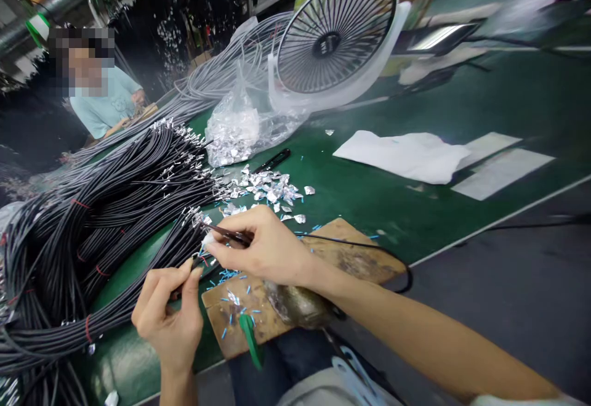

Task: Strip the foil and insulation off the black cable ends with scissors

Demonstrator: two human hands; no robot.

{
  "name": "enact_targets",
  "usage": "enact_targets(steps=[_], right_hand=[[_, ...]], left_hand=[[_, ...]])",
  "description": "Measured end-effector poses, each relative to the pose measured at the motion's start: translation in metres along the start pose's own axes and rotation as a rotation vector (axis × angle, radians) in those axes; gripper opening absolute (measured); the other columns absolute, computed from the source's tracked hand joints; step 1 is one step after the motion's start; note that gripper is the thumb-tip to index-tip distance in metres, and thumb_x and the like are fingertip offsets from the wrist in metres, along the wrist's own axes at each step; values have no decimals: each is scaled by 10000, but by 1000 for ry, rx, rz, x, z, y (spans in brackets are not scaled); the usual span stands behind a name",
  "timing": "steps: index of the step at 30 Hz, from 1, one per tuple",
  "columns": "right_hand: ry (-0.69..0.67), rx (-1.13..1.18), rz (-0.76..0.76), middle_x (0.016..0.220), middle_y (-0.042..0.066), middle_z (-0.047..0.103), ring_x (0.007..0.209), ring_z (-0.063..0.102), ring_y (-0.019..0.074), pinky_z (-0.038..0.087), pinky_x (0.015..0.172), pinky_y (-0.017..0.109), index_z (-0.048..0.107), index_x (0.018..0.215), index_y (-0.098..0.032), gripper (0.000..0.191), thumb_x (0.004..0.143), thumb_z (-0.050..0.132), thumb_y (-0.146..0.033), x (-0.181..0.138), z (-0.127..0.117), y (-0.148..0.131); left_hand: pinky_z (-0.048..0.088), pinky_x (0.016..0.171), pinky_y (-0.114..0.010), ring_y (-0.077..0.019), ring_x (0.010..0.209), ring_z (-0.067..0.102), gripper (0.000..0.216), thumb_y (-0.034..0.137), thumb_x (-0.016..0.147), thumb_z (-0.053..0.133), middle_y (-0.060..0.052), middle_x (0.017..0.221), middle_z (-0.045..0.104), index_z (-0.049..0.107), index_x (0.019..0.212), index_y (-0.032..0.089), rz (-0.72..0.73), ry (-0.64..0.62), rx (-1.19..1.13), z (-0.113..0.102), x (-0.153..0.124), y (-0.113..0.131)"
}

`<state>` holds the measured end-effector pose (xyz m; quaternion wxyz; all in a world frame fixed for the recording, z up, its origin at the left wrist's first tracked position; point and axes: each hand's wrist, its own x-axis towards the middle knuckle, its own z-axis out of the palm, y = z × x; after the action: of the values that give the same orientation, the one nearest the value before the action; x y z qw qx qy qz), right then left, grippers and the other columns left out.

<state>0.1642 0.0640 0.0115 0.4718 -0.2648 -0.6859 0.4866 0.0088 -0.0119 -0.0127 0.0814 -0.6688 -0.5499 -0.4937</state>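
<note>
My left hand [168, 310] is closed in a pinch on the end of a black cable [196, 263] just over the table's front edge. My right hand [258, 246] is closed on a thin dark tool [226, 233] whose black cord [369, 249] loops away to the right; the tool's tip points at the cable end. Both hands hover over a worn wooden board [351, 252] littered with small blue and silver scraps. A large bundle of black cables [92, 227] with foil-wrapped ends lies to the left.
A green table [415, 203] carries silver foil scraps [263, 187], a clear bag of foil [240, 129], a black pen [274, 159], white paper sheets [406, 153] and a small white fan [337, 33]. A green-handled tool [250, 338] lies at the board's edge. Another person [104, 95] sits at the far left.
</note>
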Motion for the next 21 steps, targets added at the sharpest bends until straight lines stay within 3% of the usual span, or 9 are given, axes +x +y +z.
enact_targets(steps=[4, 7, 12, 15, 17, 21], right_hand=[[-19, -4, 87, 470, -76, 296, 479, 275, 42, 214, 471, 205, 478, 482, -142, 202, 669, 532, -89, 1, -3, -1], [-59, 75, 235, 467, -81, 322, 465, 284, 38, 211, 451, 198, 468, 478, -149, 174, 625, 545, -96, 3, -6, 1], [-247, 385, 468, 431, -54, 495, 416, 394, 58, 261, 415, 197, 575, 528, -141, 79, 572, 596, -202, 8, -6, 10], [-320, 459, 538, 423, -48, 519, 375, 374, 51, 234, 385, 195, 591, 547, -137, 79, 566, 605, -213, 10, 0, 12], [-277, 408, 526, 418, -59, 485, 372, 351, 44, 231, 387, 194, 570, 529, -141, 98, 602, 591, -203, 10, 3, 12], [17, 170, 281, 463, -76, 401, 435, 316, 35, 244, 428, 185, 533, 514, -143, 158, 669, 559, -150, 5, 7, 7]], left_hand=[[424, 504, -212, -93, 594, 544, 164, 66, 762, 653, 25, 719, 634, 671, 851, 203, 51, -3, -21, 2, -3, -6], [453, 531, -224, -97, 592, 549, 175, 73, 774, 643, 23, 723, 636, 678, 882, 207, 63, -31, -64, 1, -4, -8], [454, 570, -219, -103, 649, 569, 148, 90, 764, 663, 23, 725, 637, 690, 846, 211, 91, -9, -34, -1, -4, -10], [461, 593, -225, -112, 663, 580, 84, 127, 788, 643, 14, 724, 643, 679, 790, 203, 73, -14, 35, -2, -2, -10], [459, 584, -224, -112, 652, 583, 85, 154, 811, 613, 11, 711, 645, 672, 769, 198, 53, -18, 64, -2, 0, -8], [455, 560, -218, -110, 614, 584, 156, 219, 847, 555, 10, 674, 640, 667, 742, 192, -27, -30, 105, -3, 5, -3]])
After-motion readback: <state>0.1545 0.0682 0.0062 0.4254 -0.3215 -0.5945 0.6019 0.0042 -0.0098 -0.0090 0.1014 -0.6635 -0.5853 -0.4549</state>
